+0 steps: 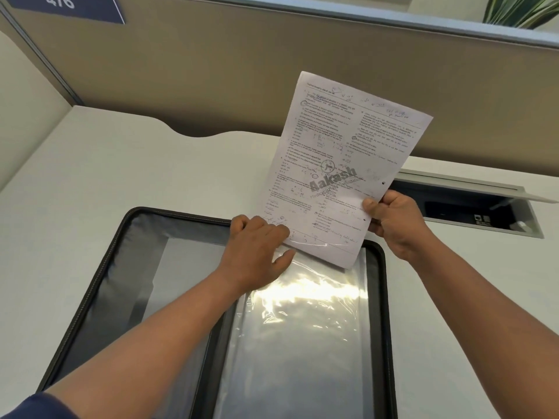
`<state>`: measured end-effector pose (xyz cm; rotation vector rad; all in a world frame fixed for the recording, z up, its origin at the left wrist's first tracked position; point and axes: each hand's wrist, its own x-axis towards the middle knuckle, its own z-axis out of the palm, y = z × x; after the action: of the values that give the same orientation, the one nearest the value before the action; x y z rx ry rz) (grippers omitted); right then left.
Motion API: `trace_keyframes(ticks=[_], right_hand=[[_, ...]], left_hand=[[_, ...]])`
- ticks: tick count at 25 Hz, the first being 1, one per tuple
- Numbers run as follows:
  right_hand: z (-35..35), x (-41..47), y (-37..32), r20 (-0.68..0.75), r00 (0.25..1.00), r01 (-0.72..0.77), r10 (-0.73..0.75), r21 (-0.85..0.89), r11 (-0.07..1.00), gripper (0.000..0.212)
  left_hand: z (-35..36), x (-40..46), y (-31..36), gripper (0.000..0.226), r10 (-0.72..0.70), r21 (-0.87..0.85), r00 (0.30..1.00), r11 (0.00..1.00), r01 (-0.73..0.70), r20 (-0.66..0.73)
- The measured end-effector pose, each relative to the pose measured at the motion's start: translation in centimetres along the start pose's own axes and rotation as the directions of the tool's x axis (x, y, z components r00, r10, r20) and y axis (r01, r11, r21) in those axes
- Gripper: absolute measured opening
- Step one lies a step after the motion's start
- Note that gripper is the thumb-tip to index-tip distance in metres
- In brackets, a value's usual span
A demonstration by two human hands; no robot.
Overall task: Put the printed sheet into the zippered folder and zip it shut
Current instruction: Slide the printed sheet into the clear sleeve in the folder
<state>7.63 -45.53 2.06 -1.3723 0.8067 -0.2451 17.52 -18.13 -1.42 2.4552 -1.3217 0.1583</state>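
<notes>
While the right hand [393,220] grips the printed sheet [341,164] upright by its side, bottom edge at the plastic sleeve [302,334] of the open folder [133,255] on the table [121,164], the left hand [257,249], pinching the sleeve's mouth, should hold it wide so the sheet slides down straight.

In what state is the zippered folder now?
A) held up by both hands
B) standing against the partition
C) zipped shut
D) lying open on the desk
D: the zippered folder lies open and flat on the desk, its clear sleeve showing, with the printed sheet held up at its far edge.
</notes>
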Motion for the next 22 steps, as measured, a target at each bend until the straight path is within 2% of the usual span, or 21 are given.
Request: trace_keyframes(ticks=[5,7,9,12,15,20,22], right_hand=[[-0.4,0.1,0.2,0.003,1.0,-0.02,0.02,0.031,0.999,0.022],[-0.4,0.2,0.2,0.014,1.0,-0.027,0.026,0.03,0.999,0.021],[-0.5,0.3,0.2,0.019,0.999,-0.032,0.032,0.023,0.999,0.02],[-0.8,0.3,0.1,0.022,0.999,-0.039,0.038,0.015,0.999,0.019],[-0.9,0.5,-0.1,0.036,0.999,-0.037,0.037,0.01,0.999,0.019],[-1.0,0.6,-0.3,0.035,0.999,-0.04,0.04,0.006,0.999,0.018],[-1.3,0.7,-0.2,0.046,0.998,-0.045,0.045,0.013,0.999,0.018]], left_hand=[[-0.8,0.7,-0.6,0.028,-0.056,0.046,0.998,0.997,0.057,-0.022],[-1.0,1.0,-1.3,0.026,-0.103,0.041,0.994,0.994,0.101,0.044],[-1.0,1.2,-2.1,0.022,-0.184,-0.052,0.971,0.98,0.194,0.151],[-0.8,1.1,-3.1,0.017,-0.29,-0.344,0.917,0.861,0.375,0.275],[-0.8,1.3,-3.5,0.026,-0.317,-0.536,0.885,0.707,0.46,0.342],[-1.3,2.1,-4.3,0.03,-0.379,-0.68,0.855,0.523,0.514,0.354],[-1.6,2.5,-4.8,0.027,-0.368,-0.698,0.853,0.496,0.516,0.369]])
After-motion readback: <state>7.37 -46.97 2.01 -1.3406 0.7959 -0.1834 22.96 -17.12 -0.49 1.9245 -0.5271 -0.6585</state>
